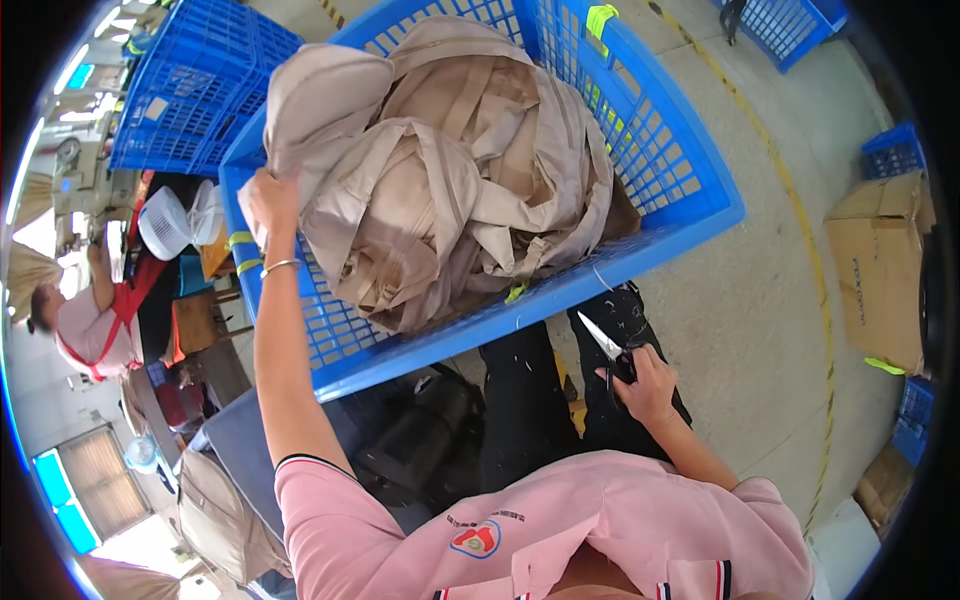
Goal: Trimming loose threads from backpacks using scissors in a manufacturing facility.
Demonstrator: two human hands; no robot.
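My left hand (272, 205) is closed on a beige fabric piece (325, 100) at the left rim of a blue plastic basket (460, 345). More beige fabric pieces (400, 190) lie heaped and crumpled inside the basket, some with folded edges and straps. Over my right thigh, outside the basket's near side, my right hand (648, 388) grips black-handled scissors (606, 343). Their silver blades point up and to the left, toward the basket, apart from the fabric. The fingertips of my left hand are partly hidden by the cloth.
Stacked blue crates (200, 85) stand beyond the basket at left. A person in pink (100, 325) sits at the far left near work tables. A cardboard box (875, 275) rests on the floor at right, past a yellow floor line (800, 215). Another blue crate (790, 35) is at the far right.
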